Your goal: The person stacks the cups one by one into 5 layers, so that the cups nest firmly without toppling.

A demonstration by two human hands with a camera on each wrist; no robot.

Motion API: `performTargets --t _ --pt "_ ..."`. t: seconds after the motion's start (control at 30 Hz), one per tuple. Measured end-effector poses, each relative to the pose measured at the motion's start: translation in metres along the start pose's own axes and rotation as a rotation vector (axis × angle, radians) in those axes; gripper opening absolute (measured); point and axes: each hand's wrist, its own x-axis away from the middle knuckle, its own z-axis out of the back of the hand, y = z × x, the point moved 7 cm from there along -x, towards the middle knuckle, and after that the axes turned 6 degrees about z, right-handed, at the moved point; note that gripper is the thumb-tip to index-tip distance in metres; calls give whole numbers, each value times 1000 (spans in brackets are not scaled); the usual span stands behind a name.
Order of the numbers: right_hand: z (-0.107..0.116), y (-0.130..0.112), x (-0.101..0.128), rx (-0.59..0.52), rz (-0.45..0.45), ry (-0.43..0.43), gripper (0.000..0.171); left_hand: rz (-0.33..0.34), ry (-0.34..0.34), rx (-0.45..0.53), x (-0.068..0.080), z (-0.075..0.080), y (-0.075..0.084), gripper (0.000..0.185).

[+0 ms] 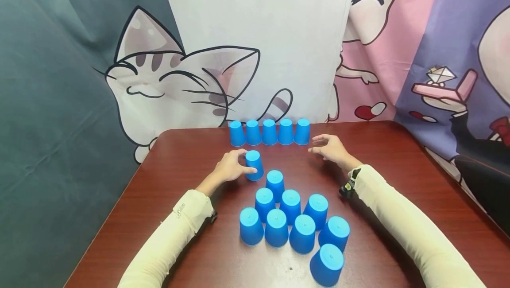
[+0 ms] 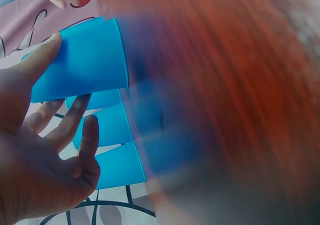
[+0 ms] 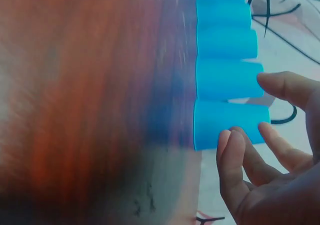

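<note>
My left hand (image 1: 230, 167) grips an upside-down blue plastic cup (image 1: 254, 167) between thumb and fingers, just in front of the row's left end. In the left wrist view the thumb lies on one side of this cup (image 2: 85, 60), with fingers at the opposite side. A straight row of several blue cups (image 1: 269, 133) stands inverted at the far table edge. My right hand (image 1: 334, 150) hovers off the right end of that row, fingers loosely bent and holding nothing. Nearer to me, several inverted blue cups (image 1: 290, 207) stand in a loose, roughly triangular group.
The brown wooden table (image 1: 191, 155) ends just behind the row, where a printed cloth backdrop (image 1: 255, 17) hangs. One blue cup (image 1: 327, 265) stands closest to me, at the front of the group. Both forearms flank the cups.
</note>
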Motion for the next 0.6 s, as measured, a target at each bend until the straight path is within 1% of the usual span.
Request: performTargets --t 0.1,0.23,0.33,0.53,0.6 --pt "-6 -3 8 -2 6 -44 52 19 6 8 0 -2 -1 65" --pt "-14 -10 15 -2 49 -85 54 43 7 13 -3 -3 -2 69" --pt "-18 -15 20 -3 74 -108 55 46 14 30 -7 -5 -4 70" --pt "-25 -22 29 -16 94 -149 53 21 6 153 -16 -7 -5 69" --pt "-27 -23 32 -15 100 -162 51 19 -1 177 -19 -7 -6 69"
